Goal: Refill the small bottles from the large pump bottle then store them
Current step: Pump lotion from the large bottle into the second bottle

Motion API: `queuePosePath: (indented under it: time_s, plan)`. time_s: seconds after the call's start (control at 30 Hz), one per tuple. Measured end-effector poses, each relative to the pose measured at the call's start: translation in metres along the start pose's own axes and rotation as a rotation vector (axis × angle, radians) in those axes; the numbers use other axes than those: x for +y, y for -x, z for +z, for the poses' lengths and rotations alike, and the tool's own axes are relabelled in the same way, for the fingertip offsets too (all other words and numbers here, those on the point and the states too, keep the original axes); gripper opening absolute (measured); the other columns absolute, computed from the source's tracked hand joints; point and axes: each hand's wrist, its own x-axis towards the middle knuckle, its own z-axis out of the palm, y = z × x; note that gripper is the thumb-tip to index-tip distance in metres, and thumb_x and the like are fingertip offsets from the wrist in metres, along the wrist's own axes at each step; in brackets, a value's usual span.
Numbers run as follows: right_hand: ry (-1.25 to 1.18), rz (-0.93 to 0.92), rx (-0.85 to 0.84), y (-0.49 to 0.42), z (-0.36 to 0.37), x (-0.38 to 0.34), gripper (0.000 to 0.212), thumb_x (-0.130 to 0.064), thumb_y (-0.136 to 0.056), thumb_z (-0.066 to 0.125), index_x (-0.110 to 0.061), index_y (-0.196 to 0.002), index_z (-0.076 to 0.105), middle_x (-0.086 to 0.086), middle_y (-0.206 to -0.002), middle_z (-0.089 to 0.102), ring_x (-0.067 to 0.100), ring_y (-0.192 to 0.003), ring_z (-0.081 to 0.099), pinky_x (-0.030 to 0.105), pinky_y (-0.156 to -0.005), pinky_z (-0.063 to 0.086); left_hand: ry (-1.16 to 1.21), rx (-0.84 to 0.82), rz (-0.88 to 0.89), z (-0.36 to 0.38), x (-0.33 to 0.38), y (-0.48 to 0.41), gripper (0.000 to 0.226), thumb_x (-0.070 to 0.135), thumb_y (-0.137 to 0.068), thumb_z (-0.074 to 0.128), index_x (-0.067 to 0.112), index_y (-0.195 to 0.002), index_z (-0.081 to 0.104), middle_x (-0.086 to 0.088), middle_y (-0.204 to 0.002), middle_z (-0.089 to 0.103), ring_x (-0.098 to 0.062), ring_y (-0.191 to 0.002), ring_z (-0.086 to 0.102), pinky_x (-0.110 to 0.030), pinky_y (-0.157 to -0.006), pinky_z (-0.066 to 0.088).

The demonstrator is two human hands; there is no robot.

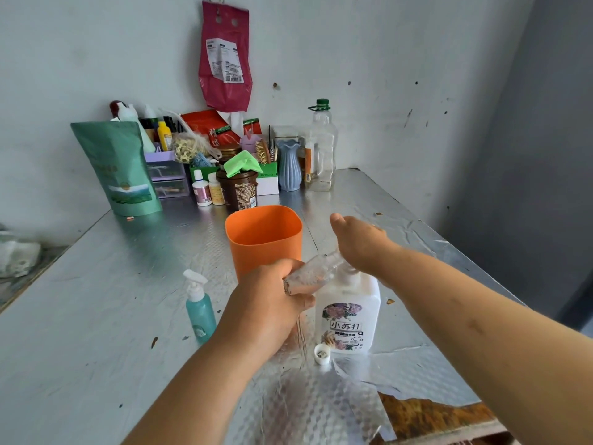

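My left hand (272, 297) grips a small clear bottle (316, 271), tilted with its mouth up against the spout of the large white pump bottle (348, 316). My right hand (359, 242) lies flat on top of the pump head, fingers straight, pressing it. The clear bottle's white cap (322, 354) lies on the table in front of the pump bottle. A small teal pump bottle (200, 308) stands upright to the left of my left hand. An orange cup (263, 236) stands just behind both hands.
The foil-covered table (96, 316) holds clutter along the back wall: a green pouch (118, 168), a purple drawer organiser (167, 173), a brown jar (239, 191), a blue vase (288, 165) and a clear oil jug (321, 149). Torn foil shows wood at the front right corner (426, 415).
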Motion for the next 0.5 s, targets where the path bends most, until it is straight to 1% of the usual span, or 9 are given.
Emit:
queuePosePath:
  time_s: [0.07, 0.13, 0.17, 0.23, 0.3, 0.33, 0.37, 0.43, 0.5]
  plan:
    - [-0.049, 0.033, 0.013, -0.001, 0.003, 0.000, 0.041, 0.002, -0.092, 0.024, -0.010, -0.131, 0.032, 0.002, -0.073, 0.026, 0.026, -0.092, 0.038, 0.052, -0.104, 0.031, 0.006, -0.003, -0.004, 0.001, 0.000, 0.001, 0.028, 0.030, -0.083, 0.075, 0.037, -0.109, 0.067, 0.016, -0.095, 0.071, -0.009, -0.089, 0.066, -0.037, -0.083, 0.055]
    - [-0.084, 0.035, 0.016, -0.003, 0.002, 0.001, 0.039, 0.002, -0.092, 0.024, -0.010, -0.129, 0.031, -0.002, -0.068, 0.019, 0.024, -0.090, 0.033, 0.051, -0.103, 0.033, 0.008, 0.000, -0.003, 0.000, 0.001, 0.002, 0.029, 0.031, -0.084, 0.075, 0.038, -0.110, 0.066, 0.017, -0.097, 0.071, -0.008, -0.090, 0.065, -0.036, -0.084, 0.054]
    - [-0.092, 0.030, 0.021, -0.001, 0.000, 0.001, 0.034, 0.001, -0.093, 0.023, -0.011, -0.124, 0.032, -0.002, -0.068, 0.019, 0.023, -0.089, 0.033, 0.048, -0.100, 0.034, 0.010, -0.001, -0.002, -0.001, 0.002, 0.002, 0.029, 0.031, -0.084, 0.074, 0.038, -0.111, 0.066, 0.017, -0.098, 0.070, -0.008, -0.091, 0.065, -0.036, -0.084, 0.054]
    - [-0.114, 0.022, 0.046, 0.003, -0.007, 0.000, 0.013, -0.003, -0.096, 0.021, -0.013, -0.098, 0.029, 0.000, -0.068, 0.023, 0.022, -0.090, 0.032, 0.038, -0.087, 0.030, 0.005, 0.001, 0.009, -0.003, 0.004, 0.003, 0.030, 0.031, -0.084, 0.074, 0.038, -0.112, 0.066, 0.018, -0.099, 0.070, -0.006, -0.091, 0.064, -0.033, -0.084, 0.053]
    - [-0.098, -0.003, 0.044, 0.007, -0.013, -0.002, 0.024, -0.005, -0.098, 0.019, -0.020, -0.078, 0.023, 0.001, -0.071, 0.026, 0.022, -0.089, 0.029, 0.035, -0.082, 0.019, 0.003, 0.003, 0.018, -0.004, 0.005, 0.002, 0.030, 0.031, -0.085, 0.074, 0.038, -0.112, 0.065, 0.019, -0.100, 0.069, -0.004, -0.091, 0.063, -0.028, -0.081, 0.052]
    - [-0.096, -0.007, 0.049, 0.007, -0.014, -0.002, 0.026, -0.005, -0.097, 0.020, -0.022, -0.077, 0.021, 0.000, -0.070, 0.025, 0.023, -0.089, 0.028, 0.035, -0.081, 0.018, 0.003, 0.002, 0.022, -0.005, 0.006, 0.002, 0.030, 0.031, -0.085, 0.074, 0.038, -0.112, 0.065, 0.020, -0.099, 0.069, -0.003, -0.091, 0.063, -0.026, -0.079, 0.051]
    - [-0.087, -0.013, 0.058, 0.007, -0.014, -0.003, 0.021, -0.004, -0.097, 0.020, -0.020, -0.084, 0.021, -0.001, -0.068, 0.024, 0.023, -0.088, 0.029, 0.035, -0.081, 0.019, 0.002, 0.002, 0.023, -0.005, 0.006, 0.002, 0.030, 0.031, -0.085, 0.074, 0.038, -0.112, 0.065, 0.020, -0.099, 0.068, -0.002, -0.090, 0.062, -0.025, -0.078, 0.050]
    - [-0.111, -0.016, 0.067, 0.004, -0.013, -0.002, 0.012, -0.004, -0.097, 0.020, -0.015, -0.094, 0.019, 0.000, -0.068, 0.025, 0.024, -0.087, 0.032, 0.037, -0.082, 0.026, 0.000, 0.004, 0.021, -0.006, 0.007, 0.002, 0.030, 0.031, -0.085, 0.074, 0.038, -0.113, 0.064, 0.019, -0.101, 0.068, -0.003, -0.092, 0.063, -0.026, -0.079, 0.051]
    - [-0.094, -0.019, 0.046, 0.002, -0.012, -0.002, 0.012, -0.003, -0.096, 0.022, -0.014, -0.096, 0.018, 0.001, -0.068, 0.026, 0.024, -0.086, 0.036, 0.042, -0.087, 0.034, 0.001, 0.007, 0.013, -0.005, 0.007, 0.002, 0.030, 0.032, -0.084, 0.074, 0.038, -0.113, 0.064, 0.019, -0.103, 0.069, -0.005, -0.093, 0.063, -0.030, -0.082, 0.052]
